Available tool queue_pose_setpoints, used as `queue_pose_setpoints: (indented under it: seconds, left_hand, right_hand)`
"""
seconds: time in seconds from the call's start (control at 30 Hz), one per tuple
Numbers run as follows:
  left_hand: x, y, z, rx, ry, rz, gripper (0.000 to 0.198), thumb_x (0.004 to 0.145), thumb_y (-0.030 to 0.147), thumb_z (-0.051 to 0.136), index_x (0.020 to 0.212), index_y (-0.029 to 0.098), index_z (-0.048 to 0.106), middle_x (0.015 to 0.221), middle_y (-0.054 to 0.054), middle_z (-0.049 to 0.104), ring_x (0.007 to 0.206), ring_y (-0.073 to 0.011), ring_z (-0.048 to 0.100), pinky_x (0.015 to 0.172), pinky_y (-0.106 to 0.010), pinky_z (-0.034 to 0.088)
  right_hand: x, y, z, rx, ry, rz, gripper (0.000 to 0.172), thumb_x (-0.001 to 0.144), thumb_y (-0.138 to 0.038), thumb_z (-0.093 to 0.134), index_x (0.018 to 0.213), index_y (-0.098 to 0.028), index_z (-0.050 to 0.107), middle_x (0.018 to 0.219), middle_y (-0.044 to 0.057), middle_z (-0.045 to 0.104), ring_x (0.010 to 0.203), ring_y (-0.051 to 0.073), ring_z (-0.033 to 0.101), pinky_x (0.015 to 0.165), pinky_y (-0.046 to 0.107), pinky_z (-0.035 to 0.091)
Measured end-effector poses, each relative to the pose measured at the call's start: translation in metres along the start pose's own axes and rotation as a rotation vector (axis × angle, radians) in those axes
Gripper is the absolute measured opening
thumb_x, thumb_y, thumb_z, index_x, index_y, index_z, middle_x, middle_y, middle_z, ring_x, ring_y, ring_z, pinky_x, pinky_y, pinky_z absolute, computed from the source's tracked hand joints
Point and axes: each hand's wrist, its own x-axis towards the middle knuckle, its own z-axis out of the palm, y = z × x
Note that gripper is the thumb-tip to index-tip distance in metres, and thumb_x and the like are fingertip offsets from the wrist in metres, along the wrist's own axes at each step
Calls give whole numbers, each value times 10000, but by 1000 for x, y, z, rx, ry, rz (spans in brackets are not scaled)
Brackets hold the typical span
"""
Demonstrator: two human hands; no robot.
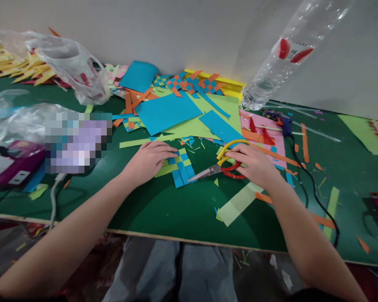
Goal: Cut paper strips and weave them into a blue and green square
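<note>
Blue and green paper strips are woven into a small checkered piece (pixel 183 161), lying on the green table with blue tails pointing toward me. My left hand (pixel 149 161) is closed on its left side, fingertips on the weave and a green strip coming out beneath. In my right hand (pixel 252 161) is a pair of scissors (pixel 214 169) with one yellow and one red handle. Their blades point left, the tip close to the blue tails; whether it touches them I cannot tell. A pale green strip (pixel 239 205) lies below the right hand.
Blue sheets (pixel 168 111), woven pieces (pixel 178 83) and scraps pile up behind. A clear plastic bottle (pixel 280 58) leans at the back right. A glue gun (pixel 282 122) trails a black cord. A power strip (pixel 15 163) and plastic bag (pixel 78 71) sit left.
</note>
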Motion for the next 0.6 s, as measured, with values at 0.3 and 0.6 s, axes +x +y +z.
queue_pose_setpoints:
  seconds: [0.3,0.6]
  left_hand:
    - [0,0,0,-1,-9,-11,433,882,121,355,1115,263,691,1237,10,662,1204,-235,540,1003,-476,396]
    - [0,-1,2,25,-27,-14,442,877,104,341,1116,258,680,1259,20,648,1209,-212,530,1027,-455,377]
  right_hand:
    - [3,-3,7,-69,155,163,421,741,-63,486,1112,-197,631,997,104,616,918,276,606,759,427,524]
    - [10,-11,16,-101,111,132,421,751,-54,446,1115,-156,633,993,125,618,935,287,603,781,446,518]
